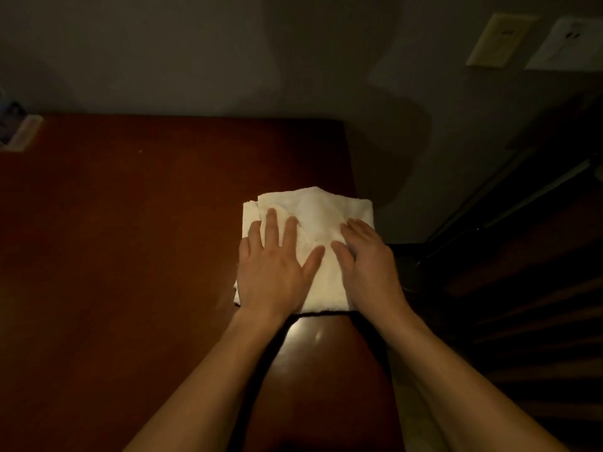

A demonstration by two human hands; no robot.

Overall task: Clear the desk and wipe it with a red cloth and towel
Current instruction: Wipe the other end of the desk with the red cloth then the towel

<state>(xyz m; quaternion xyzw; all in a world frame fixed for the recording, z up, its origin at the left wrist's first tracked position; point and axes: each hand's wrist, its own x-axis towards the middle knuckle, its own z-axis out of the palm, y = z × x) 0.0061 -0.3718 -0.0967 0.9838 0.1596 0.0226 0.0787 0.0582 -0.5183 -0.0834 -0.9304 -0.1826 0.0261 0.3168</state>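
Reddish-brown polished wood forms the bench (pixel 130 239), smooth and glossy near the person. Folded white towel (pixel 313 207), soft terry, roughly square, lies at the right edge. Left hand (pixel 274 265) and right hand (pixel 368 259) press it flat, fingers straight and spread. Wiping step is in hand; next move likely calls for sliding leftward under even pressure.

Single view, head-worn, wide-angle: looks forward and steeply down from above the near edge of the desk (pixel 130 256), facing the wall (pixel 228 60) behind it; close range, both forearms entering from the bottom edge; frame takes in the desk's right end and the dark floor beside it; no second view
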